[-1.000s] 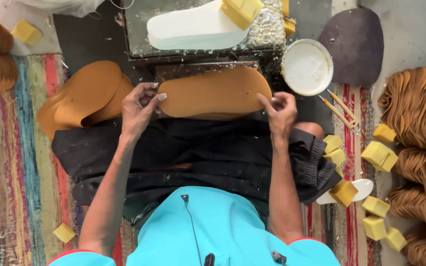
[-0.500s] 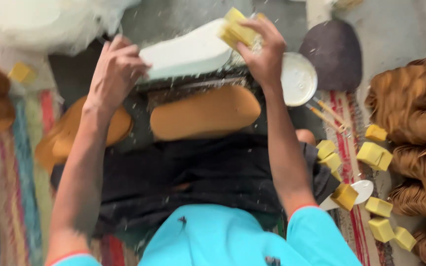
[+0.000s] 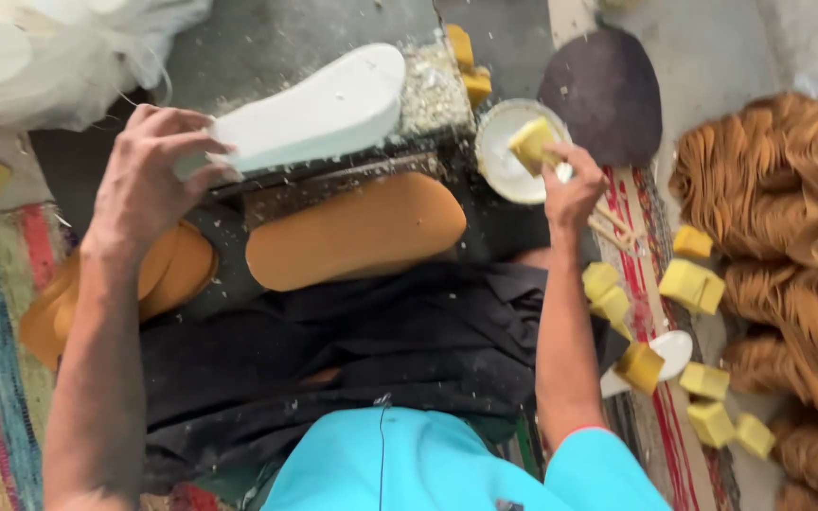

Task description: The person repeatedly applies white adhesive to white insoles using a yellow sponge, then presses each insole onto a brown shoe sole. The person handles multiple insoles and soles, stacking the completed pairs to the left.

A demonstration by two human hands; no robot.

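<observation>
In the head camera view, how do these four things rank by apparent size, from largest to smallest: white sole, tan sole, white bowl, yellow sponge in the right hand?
1. White sole and tan sole: alike; the white one may be nearer, so unranked.
2. White bowl.
3. Yellow sponge, held by the right hand.

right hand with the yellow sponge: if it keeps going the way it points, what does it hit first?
Most likely the white bowl: the right hand holds the yellow sponge over its rim, pointing up and left. Depth is unclear, so height above the bowl is uncertain.
</observation>
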